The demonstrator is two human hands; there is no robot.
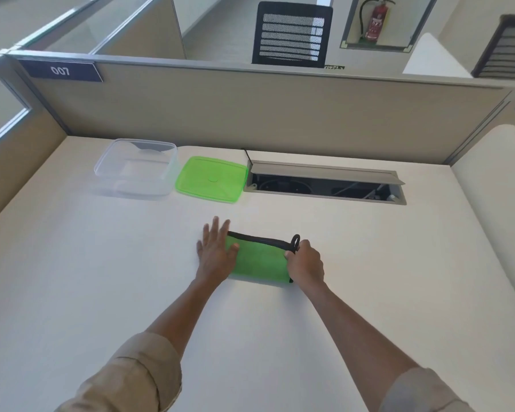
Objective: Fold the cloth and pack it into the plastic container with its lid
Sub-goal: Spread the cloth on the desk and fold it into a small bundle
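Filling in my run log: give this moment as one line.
stage: folding | cloth: folded, on desk | left hand: flat on cloth | right hand: gripping edge | container: open | lid: beside

green cloth (257,261) w/ black trim, green lid (211,179)

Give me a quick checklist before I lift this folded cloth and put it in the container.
1. Cloth folded compact: ok, a small green rectangle with black trim.
2. Left hand steadying it: ok, flat on the cloth's left end.
3. Right hand gripping: ok, closed on the right edge by the black loop.
4. Container open and empty: ok.
5. Lid out of the way: ok, flat beside the container.
6. Cloth fits inside: cannot tell.
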